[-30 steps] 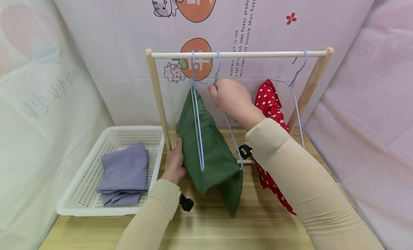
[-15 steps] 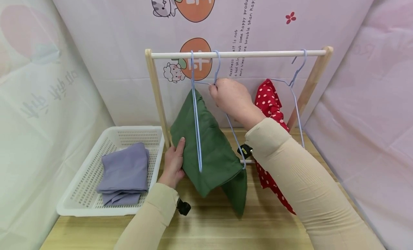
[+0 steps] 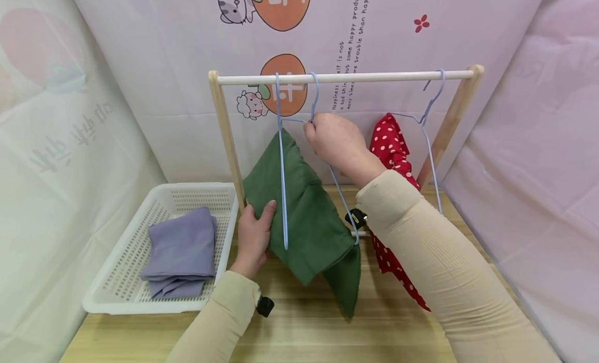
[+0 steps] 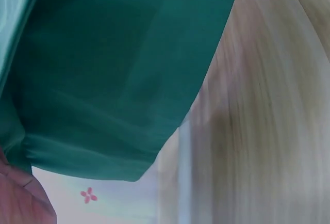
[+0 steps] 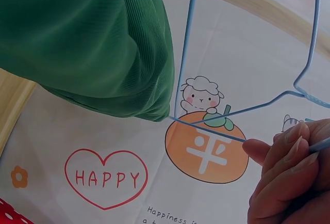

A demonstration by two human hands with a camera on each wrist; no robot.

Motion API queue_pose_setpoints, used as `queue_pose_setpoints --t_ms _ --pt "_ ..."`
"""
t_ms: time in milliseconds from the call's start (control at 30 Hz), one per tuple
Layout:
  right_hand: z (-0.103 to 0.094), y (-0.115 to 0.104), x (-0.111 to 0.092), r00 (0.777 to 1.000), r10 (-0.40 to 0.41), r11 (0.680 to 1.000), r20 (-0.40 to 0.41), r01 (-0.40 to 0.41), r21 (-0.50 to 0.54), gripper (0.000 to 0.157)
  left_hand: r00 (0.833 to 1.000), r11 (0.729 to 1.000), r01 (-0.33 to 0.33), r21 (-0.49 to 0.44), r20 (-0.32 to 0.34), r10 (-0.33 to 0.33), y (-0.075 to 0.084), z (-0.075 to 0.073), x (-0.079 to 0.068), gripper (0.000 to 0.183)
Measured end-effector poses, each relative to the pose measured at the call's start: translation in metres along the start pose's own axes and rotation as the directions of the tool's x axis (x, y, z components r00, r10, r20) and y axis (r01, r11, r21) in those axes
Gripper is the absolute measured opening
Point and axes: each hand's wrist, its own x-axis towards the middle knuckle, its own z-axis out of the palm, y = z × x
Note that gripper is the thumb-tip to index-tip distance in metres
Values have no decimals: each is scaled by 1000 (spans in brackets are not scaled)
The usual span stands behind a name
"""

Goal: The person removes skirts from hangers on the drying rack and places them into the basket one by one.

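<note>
A green folded cloth (image 3: 309,207) hangs aslant on a light-blue wire hanger (image 3: 341,189) hooked over the rack's rod. My right hand (image 3: 337,142) grips this hanger just below its hook, fingers curled round the wire in the right wrist view. At the cloth's left edge, my left hand (image 3: 255,235) holds the fabric, thumb on the front face and fingers hidden behind it. A second blue hanger (image 3: 283,186) hangs edge-on in front of the cloth. In the left wrist view, green fabric (image 4: 118,69) fills much of the picture above the hand.
The wooden rack's white rod (image 3: 374,78) spans the back. To the right, a red cloth with white dots (image 3: 390,144) hangs on another blue hanger (image 3: 432,160). A white basket (image 3: 140,308) with a folded lavender cloth (image 3: 180,248) stands left on the wooden table (image 3: 290,342).
The green cloth's left part has spread out to the left, and its lower corners have shifted right. My left hand's thumb has come onto its front. The right hand has kept its grip.
</note>
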Motion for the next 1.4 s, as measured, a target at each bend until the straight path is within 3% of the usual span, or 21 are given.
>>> queue_pose_setpoints --t_ms 233,400,533,667,767,967,1200,1400 --pt "2 2 2 1000 -2 1000 9 2 4 37 995 976 -98 195 34 93 9 1 -7 46" --pt "2 3 3 1000 -3 1000 16 3 13 37 980 948 -198 249 56 190 14 1 -13 41" --pt "2 3 3 1000 -4 1000 17 4 14 37 956 917 -292 272 61 287 19 2 -19 36" --pt "2 3 4 1000 -11 1000 11 11 11 38 922 871 -376 315 35 386 23 2 -24 31" --pt "2 4 4 1000 -16 1000 9 15 10 37 903 849 -409 334 10 431 26 1 -27 30" --pt "2 4 5 1000 -12 1000 19 12 13 39 895 863 -420 280 -31 445 28 -2 -32 29" --pt "2 3 6 1000 -9 1000 26 8 13 40 862 848 -478 227 -61 503 27 -7 -36 29" --pt "2 2 6 999 -12 1000 30 11 10 40 864 861 -477 176 -83 496 27 -13 -41 28"
